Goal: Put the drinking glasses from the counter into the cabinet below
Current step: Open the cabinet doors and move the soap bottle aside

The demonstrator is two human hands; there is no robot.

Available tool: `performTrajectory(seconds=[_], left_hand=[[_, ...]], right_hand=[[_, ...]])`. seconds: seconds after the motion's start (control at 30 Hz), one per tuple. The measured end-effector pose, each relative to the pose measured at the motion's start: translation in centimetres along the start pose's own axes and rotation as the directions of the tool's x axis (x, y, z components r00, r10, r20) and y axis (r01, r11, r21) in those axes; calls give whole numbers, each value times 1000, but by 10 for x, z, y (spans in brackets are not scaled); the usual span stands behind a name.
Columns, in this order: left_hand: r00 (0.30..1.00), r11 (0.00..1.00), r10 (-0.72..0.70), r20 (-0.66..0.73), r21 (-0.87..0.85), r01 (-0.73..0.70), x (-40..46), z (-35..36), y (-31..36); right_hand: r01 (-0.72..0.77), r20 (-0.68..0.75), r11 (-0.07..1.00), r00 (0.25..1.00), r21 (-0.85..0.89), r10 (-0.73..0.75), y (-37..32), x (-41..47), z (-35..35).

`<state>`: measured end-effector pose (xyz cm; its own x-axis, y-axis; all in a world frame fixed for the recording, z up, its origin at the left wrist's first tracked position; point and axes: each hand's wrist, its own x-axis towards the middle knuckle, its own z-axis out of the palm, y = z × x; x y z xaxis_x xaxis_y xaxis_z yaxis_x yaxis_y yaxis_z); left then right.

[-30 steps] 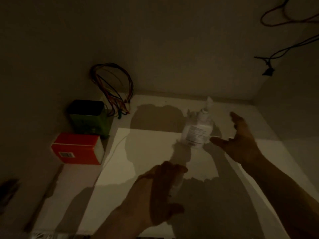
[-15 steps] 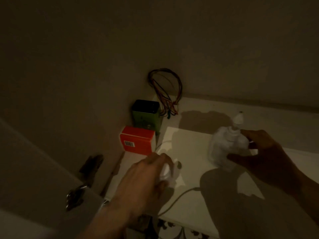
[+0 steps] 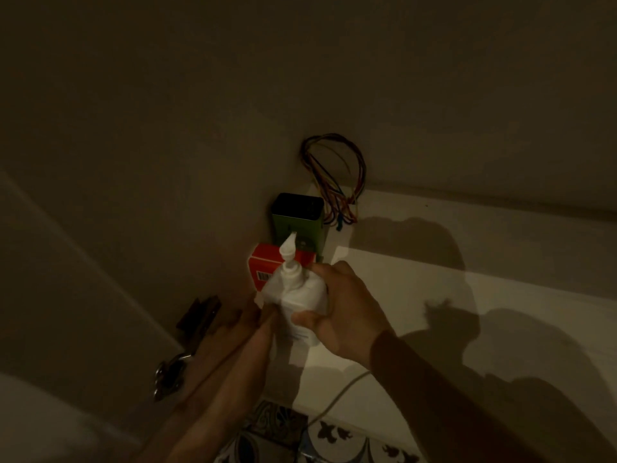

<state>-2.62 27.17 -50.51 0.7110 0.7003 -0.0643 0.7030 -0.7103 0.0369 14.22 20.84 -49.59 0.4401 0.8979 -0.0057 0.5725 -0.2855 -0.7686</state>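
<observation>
The right hand (image 3: pixel 347 309) is wrapping its fingers and thumb around a white pump bottle (image 3: pixel 298 292), lifting it just in front of the red box (image 3: pixel 267 265), while the left hand (image 3: pixel 247 324) is sitting beside and below the bottle; whether it is gripping anything I cannot tell, the light being too dim. Behind the red box a green box (image 3: pixel 298 222) is standing, with a loop of wires (image 3: pixel 334 175) beyond it. No drinking glasses are showing inside this cabinet (image 3: pixel 467 262) or anywhere in view. Glasses will likely be handling as rigid, smooth and breakable, so gripping around the mid-wall, not the rim, seems wisest.
</observation>
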Motion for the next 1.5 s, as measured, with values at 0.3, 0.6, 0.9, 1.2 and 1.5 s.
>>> performTrajectory(seconds=[0.3,0.6,0.9,1.2,1.5], left_hand=[[1000,987,-27,-9,161,28,7,-7,6],[999,968,-25,-27,248,31,5,-10,6],[900,937,329,-286,-15,-348,-14,-30,65],[916,916,401,-5,15,-401,43,43,181],[928,936,348,132,-108,-335,82,44,227]], right_hand=[[-66,20,996,998,60,64,-23,15,15],[-53,76,944,997,326,30,-15,8,16],[-181,-333,973,935,-143,125,78,-60,-34],[-483,-236,664,871,-571,431,148,-120,-99],[-551,-261,612,825,-568,501,180,-137,-142]])
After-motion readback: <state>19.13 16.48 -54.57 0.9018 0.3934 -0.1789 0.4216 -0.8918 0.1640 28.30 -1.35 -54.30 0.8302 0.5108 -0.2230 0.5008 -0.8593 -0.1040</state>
